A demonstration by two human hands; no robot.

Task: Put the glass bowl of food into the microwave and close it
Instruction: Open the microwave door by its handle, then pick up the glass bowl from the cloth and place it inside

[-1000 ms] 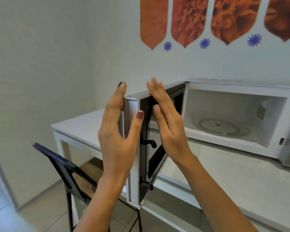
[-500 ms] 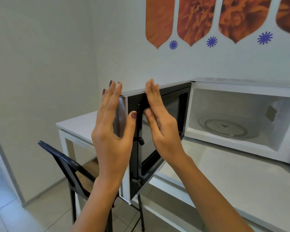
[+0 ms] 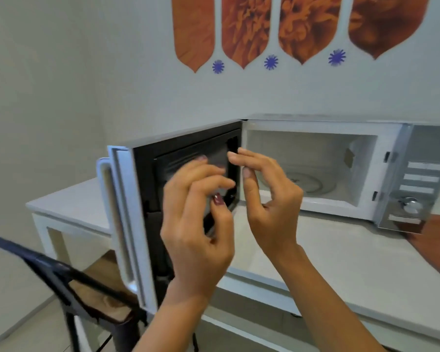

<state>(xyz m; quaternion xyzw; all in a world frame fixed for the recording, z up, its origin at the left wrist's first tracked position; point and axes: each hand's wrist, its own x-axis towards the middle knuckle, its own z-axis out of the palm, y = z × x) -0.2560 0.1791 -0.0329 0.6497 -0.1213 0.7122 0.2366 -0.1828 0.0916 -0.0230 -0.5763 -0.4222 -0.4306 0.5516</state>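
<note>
1. Found microwave (image 3: 323,171) on the counter (image 3: 328,252) with door (image 3: 188,199) swung wide to the left; cavity empty apart from the turntable (image 3: 307,182).
2. Found left hand (image 3: 198,224) and right hand (image 3: 267,199) raised just in front of the door's inner face, near each other. Noted each grip loose, digits curled and apart, clamped on nothing; contact with the door not confirmed.
3. Judged as the opening step, at or near its end; loading and closing not yet done.
4. Located no glass bowl anywhere in view; position unknown, presumably outside the frame.
5. Judged next move as calling for a turn away to fetch the bowl, a two-handed carry kept level, and placement centred on the turntable, clear of the door.
6. Noted motion blur over fingers, door and chair (image 3: 61,280); control panel (image 3: 416,184) markings unreadable; brown shape at right edge cut off, unidentified.
</note>
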